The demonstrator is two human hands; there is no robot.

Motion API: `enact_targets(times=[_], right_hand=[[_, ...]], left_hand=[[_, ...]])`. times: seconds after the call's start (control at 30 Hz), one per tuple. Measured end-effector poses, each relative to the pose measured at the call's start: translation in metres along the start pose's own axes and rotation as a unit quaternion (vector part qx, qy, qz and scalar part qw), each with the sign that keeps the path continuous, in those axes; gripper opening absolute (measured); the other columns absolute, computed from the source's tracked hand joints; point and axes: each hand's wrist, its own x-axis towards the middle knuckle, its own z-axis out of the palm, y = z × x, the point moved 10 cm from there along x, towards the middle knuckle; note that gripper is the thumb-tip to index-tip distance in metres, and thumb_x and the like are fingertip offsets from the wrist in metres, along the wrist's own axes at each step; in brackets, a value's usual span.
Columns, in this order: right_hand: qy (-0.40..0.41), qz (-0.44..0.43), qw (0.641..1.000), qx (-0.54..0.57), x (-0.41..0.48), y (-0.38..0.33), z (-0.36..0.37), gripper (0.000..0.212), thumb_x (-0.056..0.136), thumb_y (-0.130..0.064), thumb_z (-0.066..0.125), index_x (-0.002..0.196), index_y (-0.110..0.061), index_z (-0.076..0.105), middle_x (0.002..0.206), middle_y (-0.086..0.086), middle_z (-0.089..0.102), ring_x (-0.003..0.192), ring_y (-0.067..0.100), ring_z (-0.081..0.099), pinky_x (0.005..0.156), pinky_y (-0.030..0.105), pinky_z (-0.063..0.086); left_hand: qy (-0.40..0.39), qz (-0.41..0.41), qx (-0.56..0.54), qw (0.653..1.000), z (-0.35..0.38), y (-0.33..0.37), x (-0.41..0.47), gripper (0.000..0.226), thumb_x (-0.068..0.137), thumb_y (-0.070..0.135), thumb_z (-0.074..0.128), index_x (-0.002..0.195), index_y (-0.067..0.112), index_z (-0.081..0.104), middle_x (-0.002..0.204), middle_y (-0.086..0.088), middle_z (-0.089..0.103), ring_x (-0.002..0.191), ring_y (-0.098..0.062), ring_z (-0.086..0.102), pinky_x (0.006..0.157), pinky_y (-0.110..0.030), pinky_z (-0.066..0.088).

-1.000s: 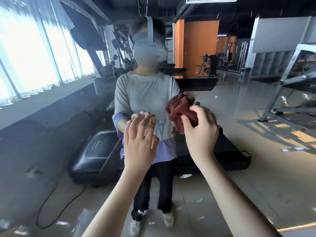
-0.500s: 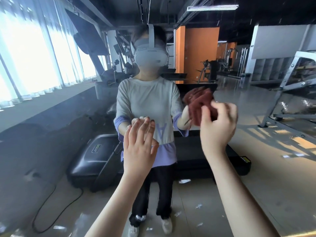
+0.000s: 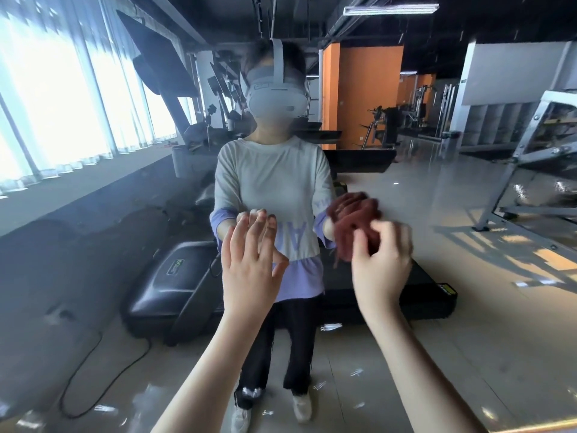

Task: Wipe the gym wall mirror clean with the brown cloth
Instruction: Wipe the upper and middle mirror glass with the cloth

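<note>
The wall mirror (image 3: 468, 307) fills the whole view and shows a person in a headset with the gym behind. My left hand (image 3: 249, 264) lies flat against the glass at centre, its fingers straight and spread. My right hand (image 3: 379, 264), blurred by motion, grips the bunched brown cloth (image 3: 349, 226) and holds it against the mirror just right of centre. The cloth's reflection merges with the cloth itself.
Reflected in the glass are a black treadmill (image 3: 175, 282) with a cable on the floor, bright windows (image 3: 62, 104) at left, an orange wall (image 3: 368, 95) and a metal rack (image 3: 537, 170) at right. White smears (image 3: 331, 328) dot the lower glass.
My right hand with the cloth swept right and up, then came back down and left. My left hand stayed flat on the glass. The view tilted slightly.
</note>
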Motion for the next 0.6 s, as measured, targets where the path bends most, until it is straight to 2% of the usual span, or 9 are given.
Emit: enact_targets(times=[0.07,0.1,0.2,0.27,0.33,0.4,0.43,0.6], right_hand=[[-0.059,-0.061,0.996,-0.016,-0.012,-0.011,0.012,0.015,0.074,-0.011,0.074,0.084,-0.006,0.064,0.092,0.013,0.062,0.081,0.034,0.06,0.06,0.028,0.035],[-0.063,-0.064,0.996,-0.019,-0.009,-0.008,0.012,0.015,0.074,-0.012,0.075,0.083,-0.007,0.064,0.091,0.011,0.062,0.081,0.031,0.059,0.059,0.025,0.031],[-0.002,0.018,1.0,-0.014,0.009,0.023,-0.008,0.018,0.078,-0.02,0.068,0.086,-0.004,0.066,0.091,0.014,0.063,0.084,0.036,0.058,0.063,0.021,0.024],[0.017,0.046,0.999,-0.014,0.003,0.032,-0.015,0.017,0.079,-0.016,0.068,0.088,-0.002,0.065,0.092,0.017,0.062,0.084,0.038,0.058,0.065,0.026,0.029],[-0.024,0.003,0.999,-0.022,-0.018,0.021,-0.003,0.014,0.078,-0.015,0.068,0.085,-0.004,0.063,0.09,0.014,0.062,0.081,0.034,0.057,0.064,0.029,0.033],[-0.085,-0.061,0.994,-0.03,-0.035,0.008,0.012,0.015,0.077,-0.019,0.069,0.082,-0.008,0.061,0.088,0.008,0.062,0.077,0.028,0.058,0.059,0.027,0.035],[-0.101,-0.065,0.992,-0.029,-0.035,0.009,0.014,0.016,0.075,-0.018,0.072,0.083,-0.008,0.062,0.089,0.006,0.063,0.077,0.027,0.059,0.057,0.027,0.034],[-0.034,0.067,0.997,-0.027,-0.02,0.049,-0.009,0.026,0.075,-0.011,0.068,0.099,-0.002,0.064,0.097,0.017,0.064,0.09,0.039,0.06,0.07,0.033,0.035]], left_hand=[[0.01,-0.003,0.003,1.0,-0.001,0.0,0.0,0.07,0.074,0.028,0.08,0.136,0.005,0.058,0.142,-0.014,0.054,0.135,-0.036,0.044,0.105,-0.054,0.043],[0.018,-0.006,0.003,1.0,-0.003,0.0,0.001,0.064,0.078,0.027,0.075,0.136,0.005,0.059,0.142,-0.013,0.054,0.134,-0.036,0.045,0.104,-0.054,0.044],[0.048,-0.019,-0.005,0.999,-0.008,0.001,0.002,0.048,0.087,0.022,0.061,0.133,0.005,0.062,0.138,-0.013,0.058,0.132,-0.035,0.049,0.101,-0.054,0.047],[0.044,-0.014,-0.01,0.999,-0.008,0.002,0.002,0.051,0.084,0.017,0.068,0.133,0.004,0.061,0.139,-0.013,0.058,0.133,-0.034,0.047,0.104,-0.053,0.045],[0.034,-0.014,-0.009,0.999,-0.008,0.001,0.001,0.06,0.078,0.015,0.077,0.134,0.004,0.06,0.14,-0.014,0.057,0.134,-0.033,0.044,0.107,-0.052,0.042],[0.024,-0.018,-0.005,1.0,-0.007,0.001,0.001,0.065,0.075,0.015,0.081,0.135,0.003,0.059,0.141,-0.015,0.056,0.135,-0.033,0.042,0.11,-0.05,0.039],[0.02,-0.019,-0.003,1.0,-0.007,0.002,0.001,0.066,0.075,0.016,0.081,0.136,0.003,0.059,0.141,-0.014,0.056,0.135,-0.033,0.041,0.11,-0.05,0.039],[0.014,-0.022,-0.002,1.0,-0.006,0.001,0.0,0.067,0.072,0.014,0.082,0.135,0.004,0.06,0.142,-0.014,0.056,0.135,-0.033,0.043,0.11,-0.051,0.04]])
